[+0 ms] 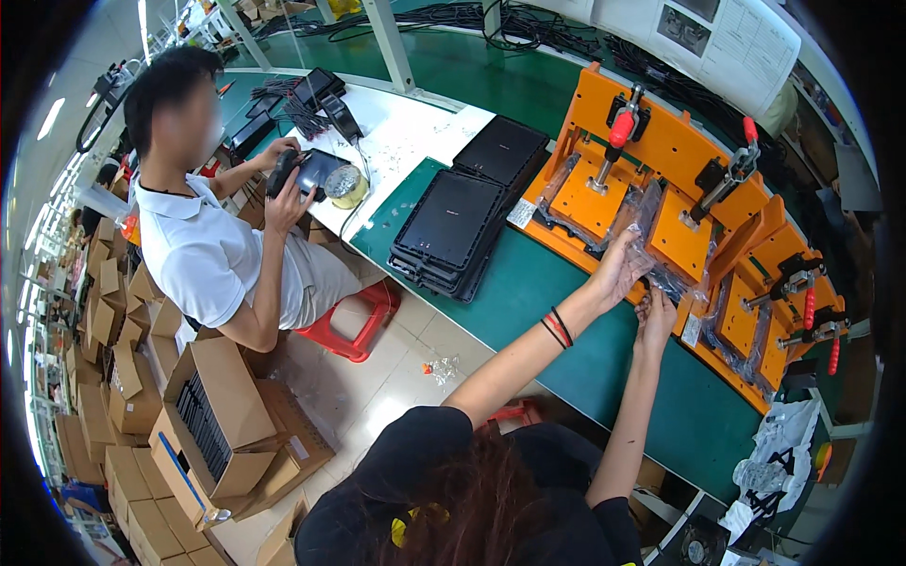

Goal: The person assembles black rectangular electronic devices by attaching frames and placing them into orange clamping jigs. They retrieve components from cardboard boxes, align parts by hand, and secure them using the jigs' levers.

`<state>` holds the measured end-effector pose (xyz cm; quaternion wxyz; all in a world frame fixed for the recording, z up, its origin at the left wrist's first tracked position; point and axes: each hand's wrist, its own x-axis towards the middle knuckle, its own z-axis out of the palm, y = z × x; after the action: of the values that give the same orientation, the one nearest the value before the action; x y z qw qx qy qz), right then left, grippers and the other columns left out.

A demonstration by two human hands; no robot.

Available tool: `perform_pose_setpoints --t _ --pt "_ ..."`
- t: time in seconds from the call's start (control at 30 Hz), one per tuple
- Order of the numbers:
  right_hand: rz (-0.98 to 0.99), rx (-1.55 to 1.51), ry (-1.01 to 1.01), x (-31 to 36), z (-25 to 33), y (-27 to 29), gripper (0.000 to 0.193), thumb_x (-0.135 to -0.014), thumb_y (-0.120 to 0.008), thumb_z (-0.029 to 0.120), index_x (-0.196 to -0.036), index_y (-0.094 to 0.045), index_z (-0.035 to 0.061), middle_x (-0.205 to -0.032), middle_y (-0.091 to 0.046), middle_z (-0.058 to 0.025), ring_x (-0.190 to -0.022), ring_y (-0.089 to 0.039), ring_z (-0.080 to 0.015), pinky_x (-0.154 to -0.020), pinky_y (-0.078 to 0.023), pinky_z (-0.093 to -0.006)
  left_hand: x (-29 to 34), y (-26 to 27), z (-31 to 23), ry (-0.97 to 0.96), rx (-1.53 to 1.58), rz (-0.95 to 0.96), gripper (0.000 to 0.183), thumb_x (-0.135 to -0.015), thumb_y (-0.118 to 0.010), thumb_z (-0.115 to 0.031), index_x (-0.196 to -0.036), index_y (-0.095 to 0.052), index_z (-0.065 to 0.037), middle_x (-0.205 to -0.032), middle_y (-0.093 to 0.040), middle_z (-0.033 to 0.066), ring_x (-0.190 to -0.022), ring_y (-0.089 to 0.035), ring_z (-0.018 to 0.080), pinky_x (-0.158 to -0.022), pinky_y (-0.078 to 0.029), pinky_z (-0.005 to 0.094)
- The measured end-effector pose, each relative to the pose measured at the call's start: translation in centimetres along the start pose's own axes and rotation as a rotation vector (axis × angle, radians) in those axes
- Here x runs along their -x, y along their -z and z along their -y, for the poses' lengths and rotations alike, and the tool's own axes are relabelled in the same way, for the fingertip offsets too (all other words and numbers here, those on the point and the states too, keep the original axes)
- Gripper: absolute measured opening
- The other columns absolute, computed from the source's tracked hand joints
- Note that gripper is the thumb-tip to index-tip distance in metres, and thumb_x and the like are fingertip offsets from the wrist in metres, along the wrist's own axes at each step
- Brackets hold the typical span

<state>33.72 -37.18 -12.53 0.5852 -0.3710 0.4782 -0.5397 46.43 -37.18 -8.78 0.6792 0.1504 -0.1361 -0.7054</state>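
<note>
An orange clamping fixture [601, 189] stands at the right of the bench, with several orange press plates and red-handled toggle clamps. Crinkled clear plastic film [645, 219] sticks out around a dark flat part under the press plate [679, 234] in the middle. My left hand [621, 268] reaches to that film, its fingers closed on the film's left edge. Just to the right and nearer me, my right hand [654, 319] pinches the film at the front corner of the same plate. The fingertips of both hands are partly hidden by film.
Black rectangular housings [448, 226] are stacked left of the fixture on the green mat [557, 330]. A co-worker [222, 222] sits further left, holding a dark device. An open carton [212, 415] stands on the floor. White plastic bags [779, 453] lie right of the fixture.
</note>
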Motion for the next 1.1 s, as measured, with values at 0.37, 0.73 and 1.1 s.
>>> perform_pose_setpoints --t 0.37,0.73,1.1 --pt "-0.065 -0.020 -0.039 -0.3 0.6 -0.2 0.017 -0.089 -0.059 0.017 -0.096 -0.064 0.0023 -0.061 -0.046 0.0037 -0.051 -0.041 -0.0061 -0.047 -0.035 -0.0195 0.4 -1.6 -1.2 -0.003 -0.134 0.056 0.044 -0.091 -0.048 -0.034 -0.125 -0.045 -0.007 -0.119 -0.054 0.0035 -0.105 -0.051 0.0142 -0.094 -0.039 0.0289" --pt "-0.127 -0.039 -0.055 0.7 0.7 -0.8 0.016 -0.089 -0.060 0.019 -0.082 -0.057 0.0051 -0.059 -0.041 0.0044 -0.051 -0.040 -0.0055 -0.049 -0.035 -0.0195 0.9 -2.1 -1.7 0.063 -0.083 0.024 0.040 -0.090 -0.047 -0.035 -0.118 -0.049 -0.006 -0.108 -0.059 0.0055 -0.091 -0.058 0.0153 -0.086 -0.046 0.0277" --pt "-0.119 -0.246 -0.035 17.7 -1.7 2.2 0.011 -0.093 -0.053 0.014 -0.087 -0.052 0.0057 -0.074 -0.054 -0.0005 -0.046 -0.038 -0.0019 -0.039 -0.030 -0.0181 -3.9 0.2 -5.9 0.494 -0.054 -0.085 0.029 -0.082 -0.050 -0.032 -0.093 -0.052 -0.005 -0.086 -0.057 0.0116 -0.076 -0.058 0.0306 -0.086 -0.047 0.0493"
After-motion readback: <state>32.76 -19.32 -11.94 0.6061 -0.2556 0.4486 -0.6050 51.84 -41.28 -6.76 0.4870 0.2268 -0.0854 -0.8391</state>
